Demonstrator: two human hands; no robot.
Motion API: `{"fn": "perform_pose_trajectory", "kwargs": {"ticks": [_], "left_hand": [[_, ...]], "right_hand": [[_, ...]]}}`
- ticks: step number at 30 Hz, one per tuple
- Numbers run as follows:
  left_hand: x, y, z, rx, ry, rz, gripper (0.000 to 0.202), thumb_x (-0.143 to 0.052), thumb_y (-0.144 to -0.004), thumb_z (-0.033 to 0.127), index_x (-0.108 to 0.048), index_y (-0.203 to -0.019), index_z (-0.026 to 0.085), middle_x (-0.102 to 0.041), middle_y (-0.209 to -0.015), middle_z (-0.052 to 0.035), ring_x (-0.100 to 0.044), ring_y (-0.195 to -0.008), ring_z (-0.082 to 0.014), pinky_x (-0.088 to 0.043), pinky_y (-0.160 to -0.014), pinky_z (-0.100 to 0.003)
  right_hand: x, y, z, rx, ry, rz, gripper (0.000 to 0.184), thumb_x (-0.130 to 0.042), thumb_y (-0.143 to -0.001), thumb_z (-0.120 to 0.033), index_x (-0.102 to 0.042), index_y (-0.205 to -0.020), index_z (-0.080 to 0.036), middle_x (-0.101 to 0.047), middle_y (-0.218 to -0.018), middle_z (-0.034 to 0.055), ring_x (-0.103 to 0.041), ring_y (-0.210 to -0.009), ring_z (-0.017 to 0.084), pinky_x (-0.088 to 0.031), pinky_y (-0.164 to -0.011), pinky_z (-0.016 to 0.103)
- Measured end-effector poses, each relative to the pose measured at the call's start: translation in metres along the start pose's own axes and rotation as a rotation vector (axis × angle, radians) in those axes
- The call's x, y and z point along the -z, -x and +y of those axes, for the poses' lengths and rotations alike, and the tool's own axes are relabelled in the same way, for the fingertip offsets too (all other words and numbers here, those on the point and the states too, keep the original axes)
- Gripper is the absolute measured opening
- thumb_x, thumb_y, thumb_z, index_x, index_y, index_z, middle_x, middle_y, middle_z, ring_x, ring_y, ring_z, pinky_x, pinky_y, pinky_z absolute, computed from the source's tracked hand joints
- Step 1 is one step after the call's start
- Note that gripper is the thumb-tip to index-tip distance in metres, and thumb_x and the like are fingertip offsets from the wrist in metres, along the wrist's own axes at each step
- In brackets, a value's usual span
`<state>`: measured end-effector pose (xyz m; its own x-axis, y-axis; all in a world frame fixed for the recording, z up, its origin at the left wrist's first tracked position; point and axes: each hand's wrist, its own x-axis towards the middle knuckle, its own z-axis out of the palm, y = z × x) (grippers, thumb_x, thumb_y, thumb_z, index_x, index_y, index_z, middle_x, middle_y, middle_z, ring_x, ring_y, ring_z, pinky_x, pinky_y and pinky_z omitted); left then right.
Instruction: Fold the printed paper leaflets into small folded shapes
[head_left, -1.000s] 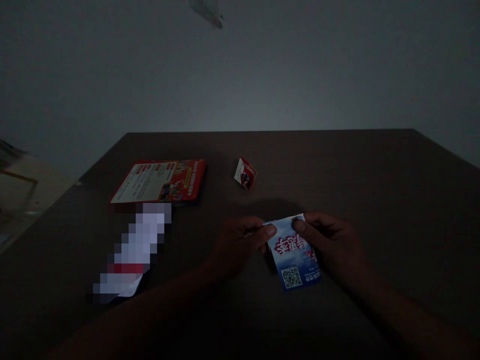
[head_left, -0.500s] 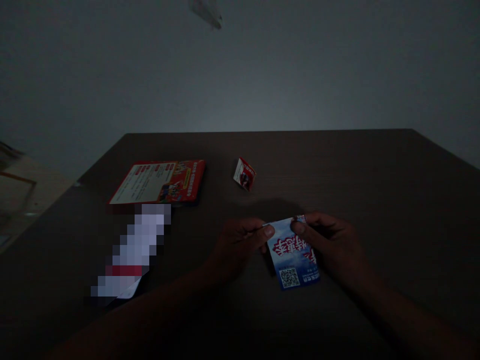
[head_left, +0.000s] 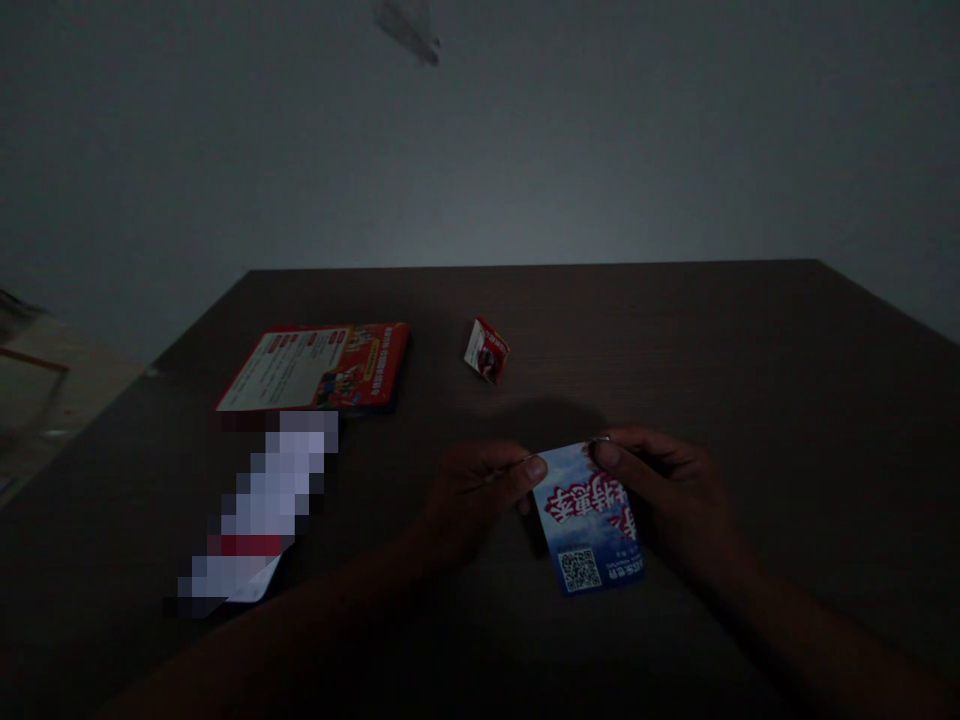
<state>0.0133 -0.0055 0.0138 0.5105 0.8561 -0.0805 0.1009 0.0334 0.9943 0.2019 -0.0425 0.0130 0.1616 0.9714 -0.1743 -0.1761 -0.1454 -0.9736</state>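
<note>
Above the dark table, a blue printed leaflet (head_left: 589,520) with red-and-white lettering and a QR code is held between both hands. My left hand (head_left: 487,490) pinches its upper left corner between thumb and fingers. At the top right, my right hand (head_left: 667,490) grips the edge, its thumb bent over the front and covering part of the sheet. Farther back lies a small folded red and white paper (head_left: 487,352), apart from both hands.
A stack of red and white printed sheets or booklets (head_left: 322,370) lies at the back left of the table (head_left: 675,330). In front of it is a long pale object (head_left: 277,510), mostly blurred out by pixels. A grey wall (head_left: 600,130) rises behind the table.
The leaflet has tipped slightly and its lower edge sits a bit lower. My right thumb has shifted a little to the right along the top edge. Both hands still hold it.
</note>
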Motion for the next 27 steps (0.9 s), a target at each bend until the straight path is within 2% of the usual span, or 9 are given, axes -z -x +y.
{"fn": "perform_pose_trajectory", "kwargs": {"ticks": [4,8,13,23,27], "left_hand": [[-0.0014,0.0002,-0.0005,0.008,0.026,-0.004,0.034,-0.055,-0.084,0.039,-0.062,-0.061,0.015,-0.055,-0.052,0.0016,-0.049,-0.049,-0.009,-0.036,-0.049,-0.02],[-0.0014,0.0,-0.0021,-0.007,0.014,-0.004,0.034,-0.055,-0.085,0.038,-0.061,-0.061,0.015,-0.053,-0.049,0.0028,-0.047,-0.045,-0.0075,-0.034,-0.047,-0.019],[-0.0011,0.0012,-0.0027,-0.039,0.021,0.024,0.032,-0.055,-0.085,0.036,-0.061,-0.061,0.015,-0.052,-0.048,0.0034,-0.046,-0.043,-0.0069,-0.033,-0.045,-0.019],[-0.0025,0.0013,-0.0037,-0.049,0.022,0.015,0.033,-0.055,-0.084,0.036,-0.059,-0.06,0.014,-0.048,-0.047,0.0039,-0.044,-0.044,-0.0068,-0.03,-0.045,-0.019],[-0.0024,0.0012,-0.0027,-0.057,0.052,0.063,0.03,-0.056,-0.083,0.034,-0.058,-0.06,0.015,-0.047,-0.048,0.0051,-0.04,-0.044,-0.0058,-0.029,-0.044,-0.018]], "right_hand": [[0.0032,0.0001,0.0041,0.052,0.012,-0.002,0.012,-0.077,-0.068,-0.033,-0.073,-0.071,-0.023,-0.069,-0.067,0.0008,-0.059,-0.058,0.014,-0.048,-0.052,0.025],[0.0055,0.0009,0.0045,0.091,0.0,-0.03,0.005,-0.076,-0.071,-0.03,-0.074,-0.072,-0.025,-0.069,-0.069,-0.0002,-0.06,-0.061,0.013,-0.048,-0.055,0.025],[0.0034,0.0037,0.0004,0.063,0.024,-0.047,0.007,-0.076,-0.071,-0.031,-0.074,-0.072,-0.024,-0.07,-0.07,0.0007,-0.061,-0.061,0.014,-0.049,-0.055,0.025],[0.0027,0.0012,0.0016,0.028,-0.151,-0.062,0.009,-0.077,-0.07,-0.026,-0.07,-0.066,-0.022,-0.066,-0.061,-0.0026,-0.06,-0.055,0.011,-0.047,-0.054,0.024],[0.0052,0.0008,0.004,0.03,-0.136,-0.104,0.009,-0.074,-0.074,-0.029,-0.07,-0.071,-0.022,-0.067,-0.064,-0.002,-0.059,-0.057,0.011,-0.045,-0.055,0.025]]}}
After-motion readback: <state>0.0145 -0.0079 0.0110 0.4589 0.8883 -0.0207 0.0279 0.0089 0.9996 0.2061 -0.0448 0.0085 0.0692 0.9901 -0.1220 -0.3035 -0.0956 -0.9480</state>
